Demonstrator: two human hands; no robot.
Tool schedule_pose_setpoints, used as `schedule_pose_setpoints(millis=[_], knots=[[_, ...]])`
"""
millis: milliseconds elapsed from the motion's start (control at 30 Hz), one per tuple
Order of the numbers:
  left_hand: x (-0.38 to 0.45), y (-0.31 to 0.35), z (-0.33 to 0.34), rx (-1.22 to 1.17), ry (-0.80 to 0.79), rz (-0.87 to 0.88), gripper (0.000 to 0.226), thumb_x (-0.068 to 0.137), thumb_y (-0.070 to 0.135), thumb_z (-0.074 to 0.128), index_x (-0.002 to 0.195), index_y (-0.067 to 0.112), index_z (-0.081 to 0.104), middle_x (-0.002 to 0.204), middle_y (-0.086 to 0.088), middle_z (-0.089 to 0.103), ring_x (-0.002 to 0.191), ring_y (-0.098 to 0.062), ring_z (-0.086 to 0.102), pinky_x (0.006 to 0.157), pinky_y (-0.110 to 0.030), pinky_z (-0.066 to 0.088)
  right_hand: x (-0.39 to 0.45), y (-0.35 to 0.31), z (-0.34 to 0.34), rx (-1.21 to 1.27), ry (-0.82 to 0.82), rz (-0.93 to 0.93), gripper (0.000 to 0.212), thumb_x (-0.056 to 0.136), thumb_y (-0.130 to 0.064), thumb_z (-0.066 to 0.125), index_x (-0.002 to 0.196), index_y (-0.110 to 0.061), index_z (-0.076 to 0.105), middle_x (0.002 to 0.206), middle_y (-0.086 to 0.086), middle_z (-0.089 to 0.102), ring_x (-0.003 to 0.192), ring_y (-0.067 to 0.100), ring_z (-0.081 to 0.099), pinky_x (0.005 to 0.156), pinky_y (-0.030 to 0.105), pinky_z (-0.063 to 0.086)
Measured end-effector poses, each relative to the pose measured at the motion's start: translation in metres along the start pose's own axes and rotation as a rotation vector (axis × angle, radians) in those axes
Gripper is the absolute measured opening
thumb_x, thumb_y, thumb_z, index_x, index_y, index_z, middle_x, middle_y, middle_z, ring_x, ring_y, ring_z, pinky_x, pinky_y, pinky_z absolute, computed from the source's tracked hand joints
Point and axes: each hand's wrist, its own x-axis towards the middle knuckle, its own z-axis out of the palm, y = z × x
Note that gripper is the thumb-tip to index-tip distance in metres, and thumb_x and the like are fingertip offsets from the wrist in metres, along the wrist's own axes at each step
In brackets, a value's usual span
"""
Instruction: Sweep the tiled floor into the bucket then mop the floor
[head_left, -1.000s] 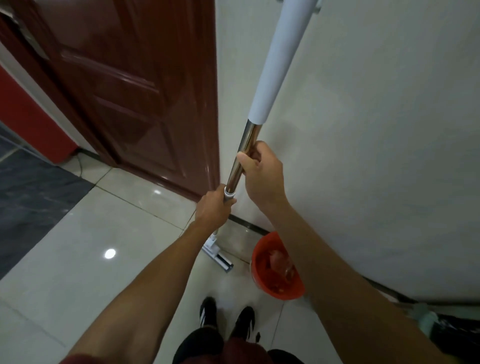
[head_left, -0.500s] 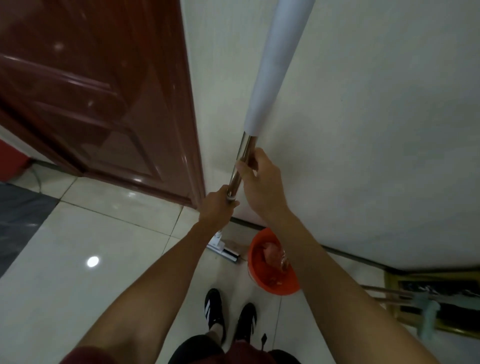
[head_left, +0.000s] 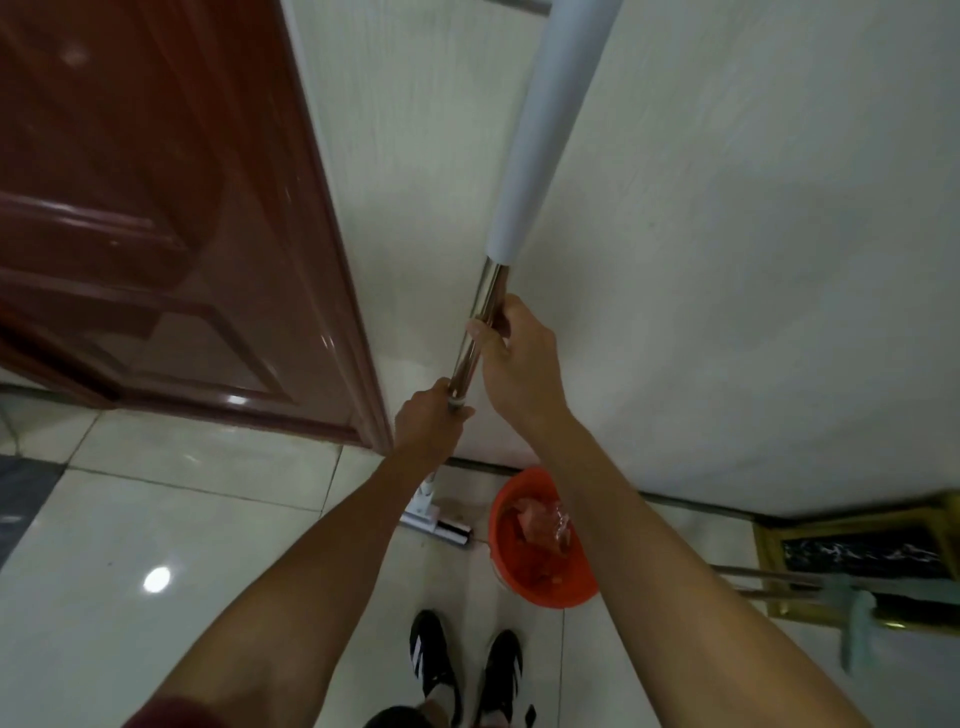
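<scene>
Both hands grip a long mop handle (head_left: 540, 135), white above and shiny metal below. My right hand (head_left: 519, 369) holds the metal part higher up; my left hand (head_left: 428, 423) holds it lower, at a white collar. The flat white mop head (head_left: 436, 527) rests on the pale tiled floor (head_left: 171, 519) near the wall's foot. An orange bucket (head_left: 540, 587) stands just right of the mop head, with crumpled reddish plastic inside. My right forearm covers part of the bucket.
A dark red door (head_left: 156, 234) stands at the left, its edge near the handle. A white wall (head_left: 727, 260) runs right behind the mop. At the right are a gold-framed dark panel (head_left: 857, 556) and poles with a pale green cloth (head_left: 852, 623). My black shoes (head_left: 467, 670) stand below.
The view has turned right: the door slid left and the gold-framed panel came further into sight. Both hands keep the same grip on the handle, and the mop head stays by the bucket.
</scene>
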Motion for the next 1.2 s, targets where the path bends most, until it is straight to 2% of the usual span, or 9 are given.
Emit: schedule_pose_setpoints(millis=[167,267,433,500,633,800,967,1033,1200], knots=[[0.022,-0.003,0.002,-0.040,-0.022,0.010,0.034,0.087,0.053,0.062,0.110,0.028,0.058,0.081,0.000,0.071,0.071,-0.025,0.070,0.067,-0.043,0.061,0.015,0.000,0.002,-0.009,0.025,0.005,0.004,0.099,-0.017,0.059,0.099,-0.017,0.056,0.081,-0.011,0.057,0.071,-0.004,0.055,0.065,0.002,0.040],[0.035,-0.002,-0.001,-0.064,-0.029,0.023,0.029,0.088,0.048,0.063,0.105,0.026,0.058,0.082,-0.001,0.071,0.073,-0.025,0.070,0.069,-0.044,0.061,0.025,-0.001,0.004,-0.016,0.019,0.010,0.003,0.100,-0.018,0.058,0.100,-0.017,0.056,0.087,-0.005,0.060,0.075,-0.002,0.056,0.066,0.001,0.041],[0.052,0.005,-0.009,-0.093,-0.046,-0.001,0.027,0.087,0.044,0.069,0.105,0.026,0.061,0.084,-0.001,0.070,0.074,-0.025,0.070,0.072,-0.042,0.061,0.041,0.000,0.008,0.004,0.033,0.029,0.004,0.102,-0.020,0.054,0.099,-0.018,0.057,0.078,-0.013,0.055,0.066,-0.006,0.054,0.064,0.005,0.042],[0.057,0.004,-0.013,-0.116,-0.059,-0.008,0.027,0.085,0.043,0.071,0.104,0.026,0.063,0.083,0.000,0.071,0.074,-0.024,0.070,0.072,-0.041,0.061,0.046,0.000,0.012,0.000,0.040,0.034,0.007,0.102,-0.021,0.054,0.104,-0.017,0.059,0.078,-0.011,0.057,0.067,-0.002,0.055,0.064,0.008,0.043],[0.059,-0.001,-0.018,-0.173,-0.072,0.005,0.020,0.084,0.033,0.075,0.098,0.025,0.065,0.079,0.003,0.068,0.073,-0.020,0.067,0.069,-0.033,0.056,0.047,0.003,0.020,-0.019,0.080,0.034,0.021,0.102,-0.024,0.054,0.116,-0.011,0.062,0.086,-0.002,0.062,0.078,0.011,0.059,0.070,0.015,0.044],[0.058,0.003,-0.023,-0.255,-0.025,0.040,0.021,0.086,0.026,0.076,0.106,0.027,0.069,0.082,0.013,0.066,0.064,0.000,0.063,0.063,-0.023,0.054,0.050,0.003,0.014,-0.033,0.087,0.075,0.024,0.102,-0.023,0.054,0.119,-0.010,0.063,0.099,-0.001,0.067,0.084,0.005,0.060,0.068,0.004,0.042],[0.048,0.004,-0.033,-0.264,0.024,0.057,0.028,0.088,0.031,0.072,0.116,0.027,0.071,0.096,0.009,0.070,0.082,-0.014,0.069,0.079,-0.030,0.058,0.050,-0.001,0.002,-0.089,0.048,0.101,0.031,0.102,-0.026,0.054,0.127,-0.011,0.062,0.111,-0.003,0.066,0.099,0.010,0.060,0.066,-0.002,0.035],[0.042,0.005,-0.038,-0.259,0.037,0.032,0.029,0.089,0.032,0.071,0.118,0.026,0.071,0.102,0.006,0.073,0.089,-0.017,0.070,0.083,-0.031,0.057,0.044,-0.001,-0.004,-0.115,0.017,0.097,0.035,0.102,-0.027,0.052,0.133,-0.013,0.060,0.124,0.002,0.066,0.108,0.012,0.061,0.071,0.003,0.036],[0.013,-0.003,-0.044,-0.174,0.056,0.011,0.016,0.092,0.025,0.070,0.107,0.025,0.073,0.097,0.000,0.076,0.081,-0.014,0.070,0.076,-0.025,0.054,0.026,0.012,-0.026,-0.205,-0.072,0.117,0.040,0.101,-0.025,0.054,0.139,-0.012,0.057,0.138,0.006,0.060,0.128,0.019,0.055,0.087,0.012,0.030]])
